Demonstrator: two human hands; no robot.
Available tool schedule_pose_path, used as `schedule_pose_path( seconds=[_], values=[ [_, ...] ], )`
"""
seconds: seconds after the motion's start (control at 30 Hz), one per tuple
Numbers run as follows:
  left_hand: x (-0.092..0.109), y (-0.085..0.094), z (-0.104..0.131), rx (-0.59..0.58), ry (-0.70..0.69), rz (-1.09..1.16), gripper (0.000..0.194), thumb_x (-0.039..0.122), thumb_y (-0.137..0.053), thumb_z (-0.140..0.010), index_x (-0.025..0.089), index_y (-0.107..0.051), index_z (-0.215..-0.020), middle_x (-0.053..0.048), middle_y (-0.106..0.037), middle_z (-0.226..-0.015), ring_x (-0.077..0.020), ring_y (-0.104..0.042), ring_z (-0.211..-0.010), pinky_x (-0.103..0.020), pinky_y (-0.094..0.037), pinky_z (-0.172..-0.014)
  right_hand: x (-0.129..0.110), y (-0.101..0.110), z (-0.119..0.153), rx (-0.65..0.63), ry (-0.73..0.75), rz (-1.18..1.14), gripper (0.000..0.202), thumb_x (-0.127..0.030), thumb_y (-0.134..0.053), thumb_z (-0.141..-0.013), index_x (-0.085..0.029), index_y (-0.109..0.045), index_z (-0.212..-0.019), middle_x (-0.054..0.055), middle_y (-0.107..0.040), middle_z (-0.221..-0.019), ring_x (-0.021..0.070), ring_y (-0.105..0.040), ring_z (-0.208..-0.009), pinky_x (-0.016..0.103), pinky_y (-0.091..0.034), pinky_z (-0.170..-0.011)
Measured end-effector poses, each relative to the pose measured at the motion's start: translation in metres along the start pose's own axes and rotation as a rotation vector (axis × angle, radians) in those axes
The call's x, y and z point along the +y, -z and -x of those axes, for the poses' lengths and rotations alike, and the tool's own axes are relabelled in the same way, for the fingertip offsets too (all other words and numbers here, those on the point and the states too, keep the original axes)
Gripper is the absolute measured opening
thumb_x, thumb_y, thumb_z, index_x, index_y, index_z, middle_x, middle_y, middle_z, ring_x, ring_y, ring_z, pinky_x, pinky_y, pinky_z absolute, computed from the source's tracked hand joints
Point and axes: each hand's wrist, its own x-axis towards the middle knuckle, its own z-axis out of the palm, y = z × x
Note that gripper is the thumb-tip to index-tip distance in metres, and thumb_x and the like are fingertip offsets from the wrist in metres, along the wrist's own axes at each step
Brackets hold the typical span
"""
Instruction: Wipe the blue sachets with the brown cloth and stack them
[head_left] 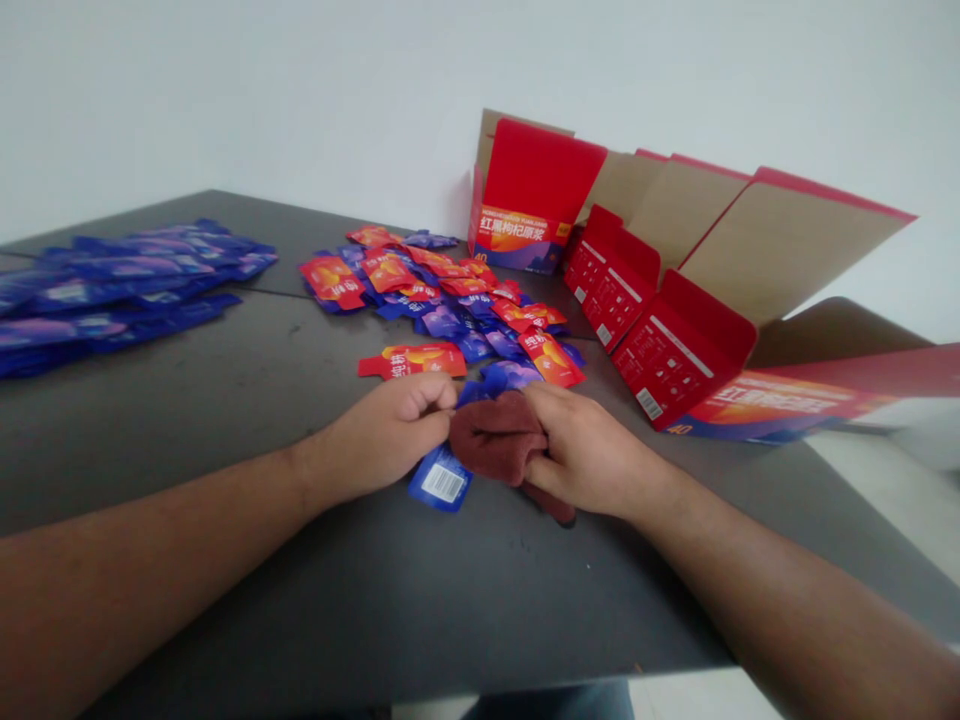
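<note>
My left hand (397, 432) is closed, its thumb and curled fingers pinching the left edge of a brown cloth (495, 440). Wrapped round the cloth's right side is my right hand (589, 450). Part of the cloth hangs below the right hand. A blue sachet (442, 480) with a white barcode label shows just under the hands; whether a hand touches it is hidden. Behind the hands, a red sachet (416, 360) lies on the dark table, beside a loose heap of red and blue sachets (465, 300).
A stack of blue sachets (127, 285) lies at the far left of the dark table (300, 600). Open red cartons (525, 200) stand in a row at the back right, flaps raised, the nearest carton (780, 405) by the right edge. A pale wall rises behind.
</note>
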Motion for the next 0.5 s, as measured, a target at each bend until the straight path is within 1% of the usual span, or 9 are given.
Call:
schedule_pose_path(
  seconds=[0.13,0.2,0.27,0.33,0.4,0.43,0.5],
  values=[
    [-0.0017,-0.0011,0.0009,-0.009,0.012,0.032,0.02,0.028,-0.055,-0.09,0.019,-0.05,-0.072,0.004,-0.052,-0.068,-0.0107,-0.046,-0.062,-0.025,-0.035,-0.058,-0.0009,0.0022,-0.002,0.07,-0.112,-0.014,0.027,-0.018,-0.064,-0.08,-0.019,-0.064,-0.107,0.005,-0.069,-0.1,0.0199,-0.063,-0.09,0.031,-0.047,-0.079],
    [-0.0027,-0.0013,0.0016,-0.005,0.005,0.03,0.021,0.028,-0.055,-0.09,0.019,-0.051,-0.072,0.004,-0.053,-0.069,-0.0108,-0.047,-0.063,-0.025,-0.036,-0.058,-0.0018,0.0018,-0.0024,0.071,-0.133,-0.011,0.029,-0.018,-0.064,-0.08,-0.019,-0.064,-0.108,0.005,-0.069,-0.101,0.0199,-0.063,-0.09,0.032,-0.047,-0.079],
    [-0.0026,-0.0011,0.0015,-0.003,0.002,0.023,0.02,0.027,-0.055,-0.089,0.019,-0.05,-0.071,0.004,-0.052,-0.068,-0.0107,-0.047,-0.063,-0.025,-0.036,-0.058,-0.0029,0.0004,-0.0015,0.056,-0.094,0.002,0.025,-0.018,-0.064,-0.078,-0.019,-0.063,-0.104,0.005,-0.068,-0.099,0.0196,-0.062,-0.089,0.032,-0.047,-0.078],
    [-0.0014,-0.0008,0.001,-0.002,0.005,0.015,0.02,0.025,-0.055,-0.089,0.019,-0.049,-0.071,0.004,-0.052,-0.068,-0.0107,-0.046,-0.063,-0.025,-0.035,-0.058,-0.0039,-0.0009,-0.0001,0.019,-0.027,0.019,0.019,-0.018,-0.063,-0.077,-0.019,-0.06,-0.096,0.004,-0.066,-0.095,0.0186,-0.06,-0.086,0.031,-0.046,-0.076],
    [-0.0001,-0.0003,0.0003,0.007,0.008,0.005,0.019,0.025,-0.055,-0.088,0.019,-0.049,-0.071,0.004,-0.051,-0.068,-0.0108,-0.046,-0.063,-0.025,-0.035,-0.057,-0.004,-0.0007,0.0005,-0.017,0.009,0.031,0.015,-0.018,-0.062,-0.077,-0.019,-0.057,-0.091,0.003,-0.064,-0.092,0.018,-0.059,-0.084,0.03,-0.045,-0.074],
    [0.0003,-0.0002,0.0002,0.012,0.012,0.002,0.019,0.026,-0.055,-0.088,0.019,-0.049,-0.071,0.004,-0.051,-0.067,-0.0108,-0.046,-0.062,-0.025,-0.035,-0.057,-0.0036,0.0,0.0004,-0.02,0.005,0.032,0.014,-0.018,-0.062,-0.077,-0.019,-0.057,-0.091,0.004,-0.064,-0.092,0.0181,-0.059,-0.084,0.03,-0.045,-0.075],
    [0.0,-0.0001,0.0003,0.016,0.024,-0.002,0.019,0.028,-0.055,-0.09,0.019,-0.05,-0.073,0.004,-0.05,-0.066,-0.0107,-0.045,-0.061,-0.025,-0.035,-0.056,-0.0021,0.0021,-0.0008,0.005,-0.049,0.021,0.017,-0.019,-0.063,-0.079,-0.019,-0.06,-0.096,0.004,-0.066,-0.095,0.0188,-0.06,-0.087,0.031,-0.045,-0.077]
  ],
)
